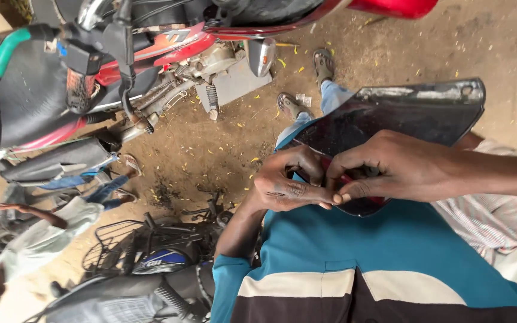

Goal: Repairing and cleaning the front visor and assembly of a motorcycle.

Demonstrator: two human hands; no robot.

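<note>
Both hands pinch the lower edge of a dark motorcycle side panel (414, 116). The left hand (288, 182) and the right hand (390, 167) touch each other at the fingertips. A red motorcycle (175, 48) stands near.

The left hand (288, 179) and right hand (390, 170) meet fingertip to fingertip on the near edge of a motorcycle side panel (408, 116), which lies just beyond them and extends to the right. Beyond the hands, past the panel, two sandalled feet (306, 84) stand on the dirt ground (210, 143). Far left of the left hand stands a motorcycle (121, 54); another motorcycle (151, 257) lies below and left of it.
</note>
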